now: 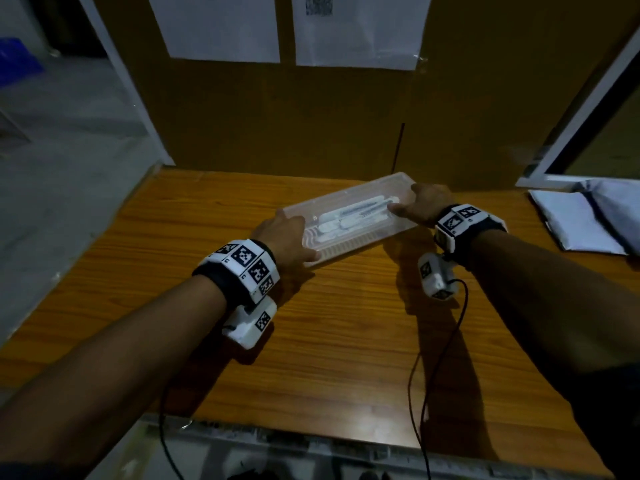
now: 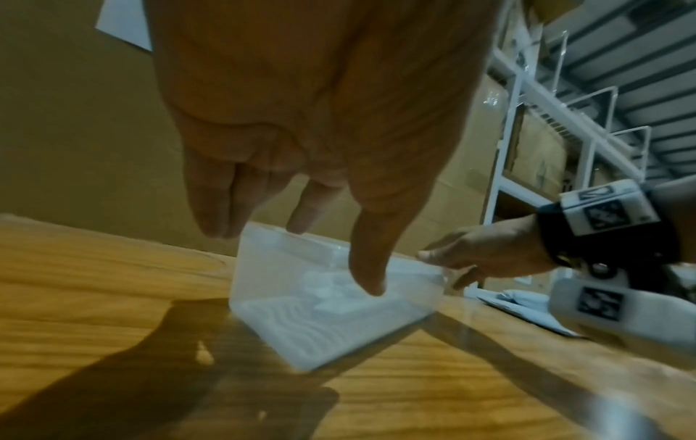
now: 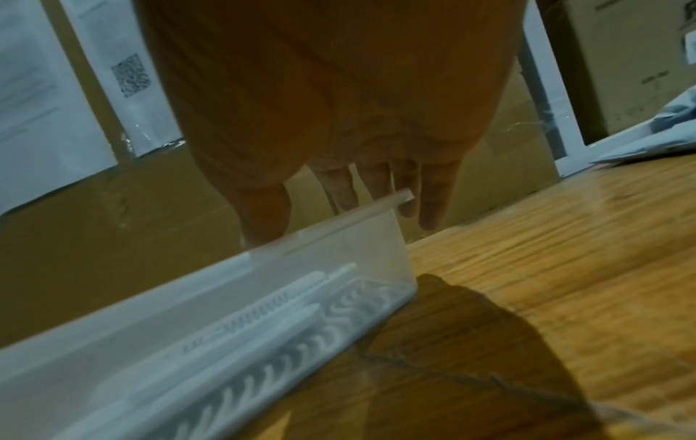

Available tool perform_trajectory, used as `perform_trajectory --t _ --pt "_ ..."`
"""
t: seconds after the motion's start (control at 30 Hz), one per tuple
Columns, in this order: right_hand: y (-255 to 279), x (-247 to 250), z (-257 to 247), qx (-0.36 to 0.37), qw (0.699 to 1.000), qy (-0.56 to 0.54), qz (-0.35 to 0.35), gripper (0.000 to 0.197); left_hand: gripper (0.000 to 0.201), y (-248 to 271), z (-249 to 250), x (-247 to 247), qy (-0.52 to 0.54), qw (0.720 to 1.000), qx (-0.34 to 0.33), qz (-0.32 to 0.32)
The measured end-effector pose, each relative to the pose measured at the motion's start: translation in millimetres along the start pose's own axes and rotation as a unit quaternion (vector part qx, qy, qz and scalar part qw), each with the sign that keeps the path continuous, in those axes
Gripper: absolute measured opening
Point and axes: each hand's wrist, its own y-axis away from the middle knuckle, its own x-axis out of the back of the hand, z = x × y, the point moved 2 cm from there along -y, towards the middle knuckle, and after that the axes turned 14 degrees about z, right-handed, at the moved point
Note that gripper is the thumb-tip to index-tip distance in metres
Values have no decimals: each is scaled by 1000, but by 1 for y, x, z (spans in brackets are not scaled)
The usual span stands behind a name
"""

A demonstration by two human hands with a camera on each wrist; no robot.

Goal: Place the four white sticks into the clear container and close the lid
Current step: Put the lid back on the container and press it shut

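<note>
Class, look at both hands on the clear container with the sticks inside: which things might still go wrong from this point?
1. The left hand and right hand press opposite ends of the clear container; uneven pressure may leave one end of the lid unlatched.
2. The container lies skewed on the smooth wooden table, so it might slide.
3. The white sticks lie loose and could shift.

- Wooden desk (image 1: pixel 346 341), orange-brown grain, lit dimly.
- Brown cardboard wall (image 1: pixel 277 116) upright along far desk edge.
- Two white printed sheets (image 1: pixel 221 26) taped to cardboard; right one (image 1: pixel 356 29) carries a QR-type code at top.
- Pale folded bags or envelopes (image 1: pixel 581 220) stacked at right end of desk.
- White metal shelving (image 2: pixel 546 125) with cardboard boxes, seen in left wrist view.
- Blue item (image 1: pixel 17 60) on grey floor, far left; blurred.
</note>
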Motion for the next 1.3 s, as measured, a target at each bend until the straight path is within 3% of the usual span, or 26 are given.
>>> perform_trajectory --t 0.2,0.33,0.47,0.77,1.03,1.2,1.3 --pt "4 -8 4 -13 1000 5 23 80 68 -13 -3 7 72 996 40 36" --pt "13 -13 13 -61 997 -31 25 82 68 -30 4 6 120 991 51 21" --pt "24 -13 29 -75 994 -75 9 95 79 -51 15 3 152 987 40 22" --pt "19 -1 76 -161 978 -120 60 87 80 -102 65 -4 245 969 25 18" --pt "-12 -4 88 -154 984 -76 53 71 69 -131 82 -22 199 979 -8 51" --pt "-26 -5 87 -132 988 -35 72 64 60 -137 83 -26 107 988 -39 104" --pt "-31 -6 85 -109 990 -5 87 61 58 -145 85 -28 50 992 -73 95"
